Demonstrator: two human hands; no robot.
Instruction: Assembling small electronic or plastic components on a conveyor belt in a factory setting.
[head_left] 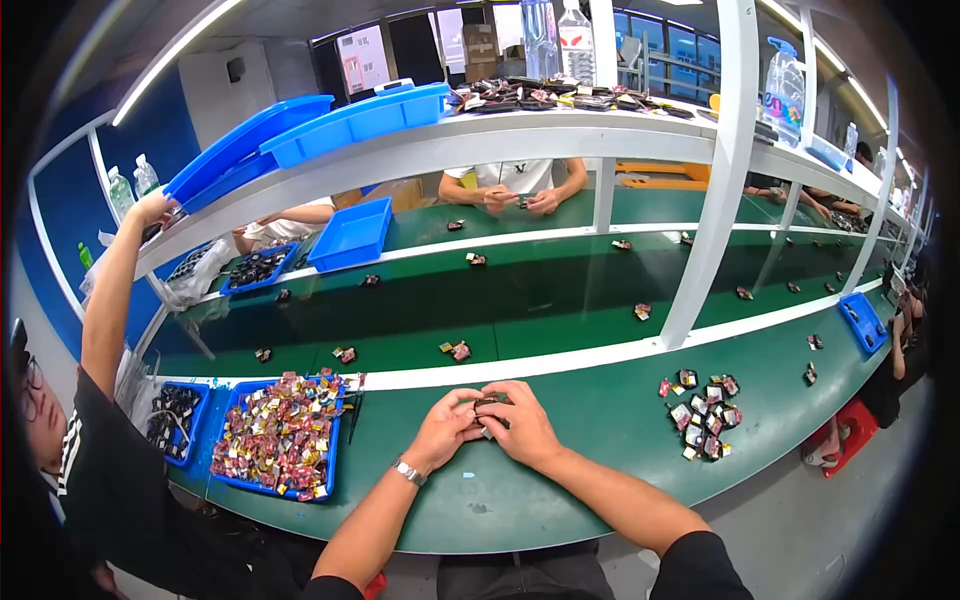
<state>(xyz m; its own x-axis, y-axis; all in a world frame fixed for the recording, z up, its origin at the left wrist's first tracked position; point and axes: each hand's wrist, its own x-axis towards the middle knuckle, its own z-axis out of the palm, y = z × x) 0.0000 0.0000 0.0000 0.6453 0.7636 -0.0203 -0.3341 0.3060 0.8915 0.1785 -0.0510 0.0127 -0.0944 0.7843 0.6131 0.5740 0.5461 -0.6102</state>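
Forearms (375, 525) angled inward, left hand (443, 434) and right hand (526, 430) together, grip closed around small dark part (487, 403)

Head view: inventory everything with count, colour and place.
Bench: one, green, front
Strip: one, green, behind bench
Shelf: one, white, above strip
Trays: several, blue, tabletops and shelf
Small parts: many, mixed colours, trays, bench, strip
Bottles: several, mostly clear, shelf
Stool: one, red, right
Other people: several, dark or white clothes, around bench
Watch: one, silver, left wrist
Left grip: one, bare, on dark part
Right grip: one, bare, on same part
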